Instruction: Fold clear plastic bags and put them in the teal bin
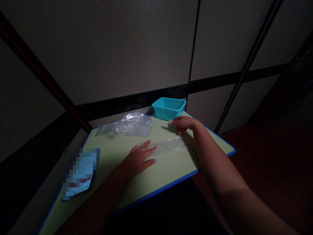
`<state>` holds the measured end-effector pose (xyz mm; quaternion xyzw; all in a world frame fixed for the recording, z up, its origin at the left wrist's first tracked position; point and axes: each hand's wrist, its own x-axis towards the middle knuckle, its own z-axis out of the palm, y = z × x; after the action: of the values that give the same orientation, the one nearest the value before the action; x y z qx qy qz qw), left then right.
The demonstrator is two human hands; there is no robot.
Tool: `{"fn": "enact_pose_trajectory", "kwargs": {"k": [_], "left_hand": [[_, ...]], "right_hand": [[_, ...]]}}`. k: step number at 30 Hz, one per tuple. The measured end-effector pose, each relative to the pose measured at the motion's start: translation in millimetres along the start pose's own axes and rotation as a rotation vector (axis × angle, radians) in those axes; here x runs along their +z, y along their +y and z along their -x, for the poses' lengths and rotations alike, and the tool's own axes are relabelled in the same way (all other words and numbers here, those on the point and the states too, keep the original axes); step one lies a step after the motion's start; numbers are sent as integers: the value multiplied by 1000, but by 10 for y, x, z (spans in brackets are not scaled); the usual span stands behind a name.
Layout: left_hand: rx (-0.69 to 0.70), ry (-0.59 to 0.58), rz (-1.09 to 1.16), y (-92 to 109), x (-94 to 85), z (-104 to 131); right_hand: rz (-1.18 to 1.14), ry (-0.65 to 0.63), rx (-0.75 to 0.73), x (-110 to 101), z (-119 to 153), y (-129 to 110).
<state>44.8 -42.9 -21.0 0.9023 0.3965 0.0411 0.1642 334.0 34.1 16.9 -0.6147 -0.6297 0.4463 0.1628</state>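
A clear, flat plastic strip or bag (168,146) lies across the middle of the pale table. My left hand (141,157) rests with spread fingers on its left end. Above the right part of the plastic is my right hand (182,124), its fingers loosely bent and apart, with nothing visible in them. Just behind my right hand stands a turquoise plastic basin (168,109); its inside shows no clear contents. A crumpled heap of clear plastic (129,125) sits at the back left of the table.
The pale green table (137,192) has a blue edge. On its left side lies a blurred blue, screen-like object (81,174). Wardrobe-like panels (132,49) with dark trim rise behind the table, and a dark red floor (264,163) shows at the right.
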Motion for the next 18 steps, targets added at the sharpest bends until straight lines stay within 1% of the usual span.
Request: {"fn": "enact_pose_trajectory", "kwargs": {"k": [2, 6, 8, 11, 13, 16, 18], "left_hand": [[-38, 7, -12, 0, -14, 29], [-84, 16, -9, -8, -31, 71], [-88, 42, -16, -11, -28, 75], [-49, 94, -16, 12, -15, 58], [3, 116, 0, 54, -2, 31], [74, 134, 13, 129, 34, -30], [92, 142, 10, 162, 66, -77]], "right_hand": [[61, 6, 11, 14, -25, 18], [169, -45, -10, 19, -78, 73], [270, -29, -4, 10, -94, 87], [486, 24, -67, 22, -87, 53], [608, 21, -133, 71, -66, -5], [699, 6, -158, 202, -37, -112], [740, 0, -170, 294, -27, -173]]}}
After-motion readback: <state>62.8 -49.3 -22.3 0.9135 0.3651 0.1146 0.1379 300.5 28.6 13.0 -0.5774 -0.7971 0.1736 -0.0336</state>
